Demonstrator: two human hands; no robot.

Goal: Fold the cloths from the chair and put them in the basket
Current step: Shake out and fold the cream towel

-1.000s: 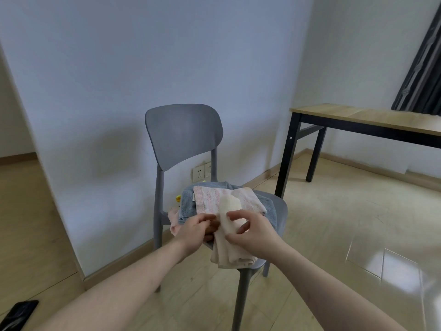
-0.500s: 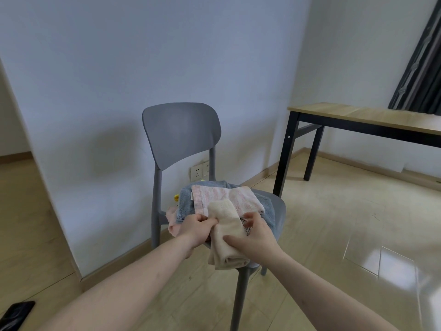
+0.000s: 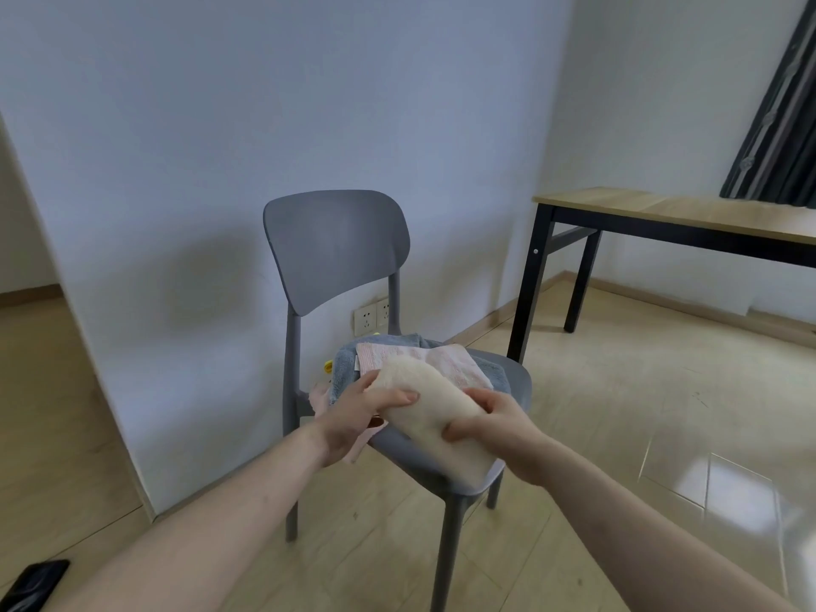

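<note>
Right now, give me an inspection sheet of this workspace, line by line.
Surface: grey chair by the wall; its seat bears the cloths.
Job's things: cream cloth, folded, held over the seat; pink striped cloth on a blue towel; a pink cloth peeks out at the seat's left edge. Basket: nothing seen.
Clutter: dark flat object on the floor, bottom left.
Hands: left hand grips the cream cloth's far end; right hand grips its near part.
Cables: nothing seen; wall sockets behind the chair.
Surroundings: wooden table with black legs, dark curtain, wood floor.
</note>
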